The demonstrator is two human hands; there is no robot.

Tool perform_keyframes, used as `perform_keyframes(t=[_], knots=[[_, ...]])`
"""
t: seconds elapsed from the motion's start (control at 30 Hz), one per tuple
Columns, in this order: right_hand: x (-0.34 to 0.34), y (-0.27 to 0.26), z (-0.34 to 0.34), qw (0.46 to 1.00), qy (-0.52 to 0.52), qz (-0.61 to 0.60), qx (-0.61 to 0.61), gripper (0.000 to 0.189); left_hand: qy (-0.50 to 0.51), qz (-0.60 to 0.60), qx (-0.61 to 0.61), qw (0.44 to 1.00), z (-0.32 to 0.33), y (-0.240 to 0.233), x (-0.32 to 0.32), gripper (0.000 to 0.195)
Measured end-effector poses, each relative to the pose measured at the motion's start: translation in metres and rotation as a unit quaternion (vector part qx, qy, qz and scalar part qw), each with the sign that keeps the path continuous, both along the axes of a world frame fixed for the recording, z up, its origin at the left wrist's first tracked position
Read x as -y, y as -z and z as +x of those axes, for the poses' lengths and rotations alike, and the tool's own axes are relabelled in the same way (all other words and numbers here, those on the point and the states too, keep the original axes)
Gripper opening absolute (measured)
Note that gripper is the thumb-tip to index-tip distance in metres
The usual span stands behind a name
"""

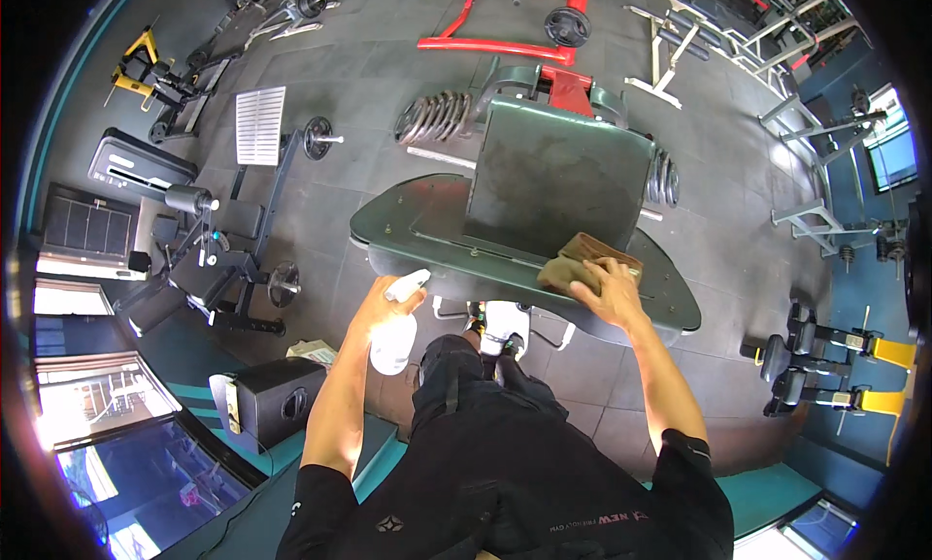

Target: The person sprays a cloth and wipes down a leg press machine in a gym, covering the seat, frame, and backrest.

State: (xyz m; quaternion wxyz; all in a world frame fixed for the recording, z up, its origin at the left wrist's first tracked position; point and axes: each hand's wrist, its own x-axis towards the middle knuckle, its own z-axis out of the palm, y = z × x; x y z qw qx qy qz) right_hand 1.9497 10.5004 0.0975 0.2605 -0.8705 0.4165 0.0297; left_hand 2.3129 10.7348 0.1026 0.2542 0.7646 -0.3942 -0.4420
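My left hand [384, 303] is closed round the neck of a white spray bottle [394, 345], held upright left of my legs. My right hand [614, 292] presses a folded olive-brown cloth [568, 269] onto the near right part of a dark machine. That machine has a flat, smudged rectangular panel [561, 174] above a wide curved plate [429, 241] with bolts in it. The cloth lies over the lower right corner of the panel and the plate's edge. Part of the bottle is overexposed.
Stacked weight plates [435, 117] flank the machine behind the panel. A red frame [502, 48] stands beyond it. On the left are a black-framed leg machine [240, 225] and a black speaker box [273, 400]. Yellow-and-black equipment [830, 371] stands at the right, by the wall.
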Motion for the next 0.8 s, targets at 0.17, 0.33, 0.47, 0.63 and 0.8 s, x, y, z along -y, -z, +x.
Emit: perform_keyframes(t=[0.17,0.33,0.47,0.63,0.8], knots=[[-0.040,0.031,0.018,0.989,-0.064,-0.131,0.036,0.048,-0.110,-0.056,-0.029,0.992,-0.009,0.002,-0.064,0.031],[-0.101,0.006,0.165,0.937,-0.277,-0.186,0.100,0.079,-0.175,-0.056,0.024,0.983,-0.022,0.002,-0.122,0.029],[-0.110,0.014,0.266,0.946,-0.270,-0.154,0.089,0.091,-0.226,-0.062,-0.073,0.969,-0.021,0.013,-0.144,0.024],[-0.096,0.024,0.218,0.941,-0.274,-0.105,0.169,0.091,-0.293,-0.095,-0.068,0.949,-0.020,0.024,-0.164,0.021],[-0.080,0.012,0.150,0.952,-0.245,-0.181,0.029,0.084,-0.213,-0.110,0.042,0.970,-0.019,0.004,-0.152,0.017]])
